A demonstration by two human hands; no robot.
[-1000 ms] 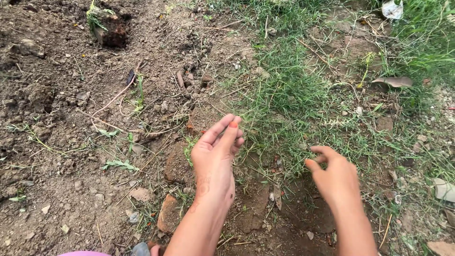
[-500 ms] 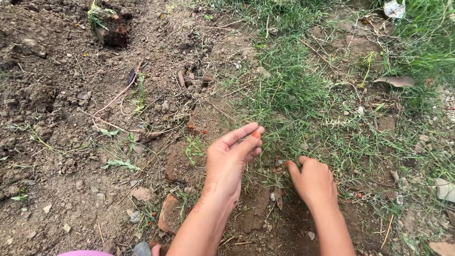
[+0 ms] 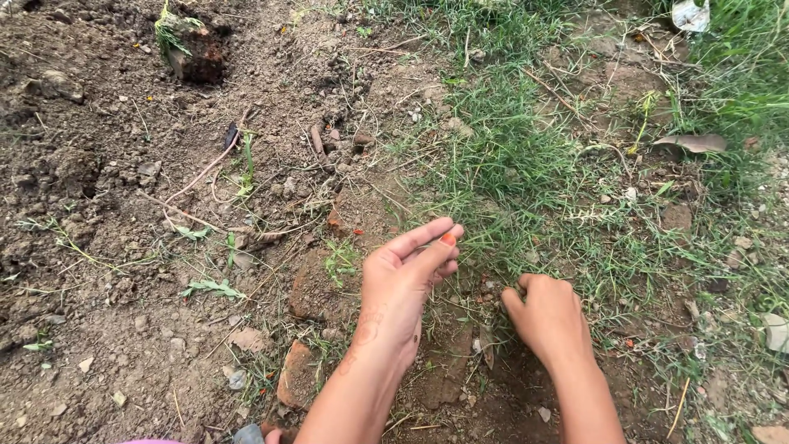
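Right hand (image 3: 549, 316) was curled knuckles-up, fingertips buried in the grass (image 3: 526, 181) at its near edge; grip on blades likely but hidden, cannot tell. Left hand (image 3: 404, 284) hovered just left of it, fingers extended, grip released, holding nothing. Brick piece (image 3: 297, 376) lay near-left in soil (image 3: 107, 230), half covered.

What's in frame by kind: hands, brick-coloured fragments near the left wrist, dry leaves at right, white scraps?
Hands: 2, left hand and right hand
Brick fragments: 2
Dry leaves: 1
White scraps: 1
Total: 6
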